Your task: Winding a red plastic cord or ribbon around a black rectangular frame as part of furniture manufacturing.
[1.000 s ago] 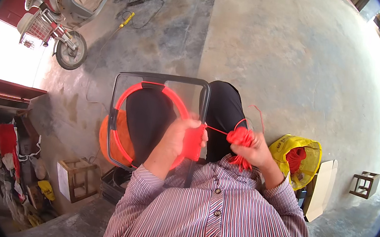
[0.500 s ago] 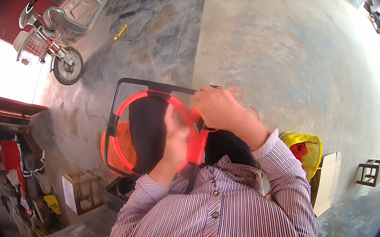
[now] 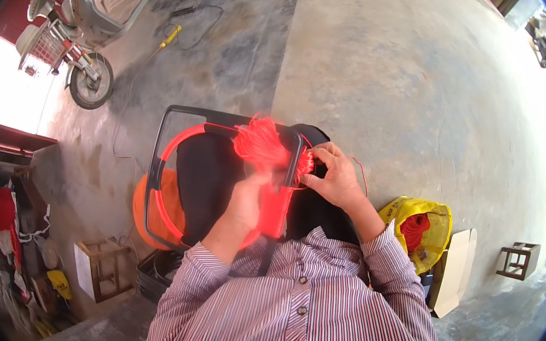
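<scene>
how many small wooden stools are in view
2: one wooden stool at lower left by the person's left side, another wooden stool far right; others may be hidden.

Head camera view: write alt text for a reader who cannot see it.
A person in a striped shirt works red cord onto a red hoop in a dark square frame on their lap; the left hand grips the wrapped part, the right hand pinches the strand. A yellow bag and scooter stand on concrete.

Home workshop or garage yard: bare stained concrete floor. Electric scooter parked far left of it, wooden stools at the lower left, cluttered tools beside them, yellow bag on the right.
</scene>
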A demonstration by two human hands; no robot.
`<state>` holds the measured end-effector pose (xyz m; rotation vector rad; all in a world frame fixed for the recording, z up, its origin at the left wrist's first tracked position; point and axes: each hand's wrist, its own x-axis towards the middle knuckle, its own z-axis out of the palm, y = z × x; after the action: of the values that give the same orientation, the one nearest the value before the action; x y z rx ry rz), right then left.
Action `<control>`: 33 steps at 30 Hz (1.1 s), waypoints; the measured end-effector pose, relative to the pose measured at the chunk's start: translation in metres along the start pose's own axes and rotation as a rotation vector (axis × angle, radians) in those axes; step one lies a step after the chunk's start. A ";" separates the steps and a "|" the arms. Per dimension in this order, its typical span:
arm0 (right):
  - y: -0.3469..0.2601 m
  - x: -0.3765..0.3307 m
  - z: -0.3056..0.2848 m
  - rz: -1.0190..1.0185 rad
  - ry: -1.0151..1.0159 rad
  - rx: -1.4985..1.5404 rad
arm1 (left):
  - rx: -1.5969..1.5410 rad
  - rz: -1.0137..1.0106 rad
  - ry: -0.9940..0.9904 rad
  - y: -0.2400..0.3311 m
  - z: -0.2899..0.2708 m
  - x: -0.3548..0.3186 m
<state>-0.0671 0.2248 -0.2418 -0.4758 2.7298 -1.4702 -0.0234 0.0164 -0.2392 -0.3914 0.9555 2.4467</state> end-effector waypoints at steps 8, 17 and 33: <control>0.011 -0.010 0.013 0.006 0.128 0.466 | 0.041 0.026 0.114 -0.009 0.001 0.004; -0.013 -0.011 -0.009 0.004 -0.065 0.103 | 0.023 -0.079 0.008 -0.002 0.010 0.001; 0.003 -0.070 -0.132 -0.167 0.100 1.270 | 0.289 -0.182 0.142 0.010 0.010 -0.005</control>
<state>-0.0201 0.3524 -0.1797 -0.5170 1.2686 -2.7949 -0.0254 0.0149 -0.2246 -0.5292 1.2554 2.1017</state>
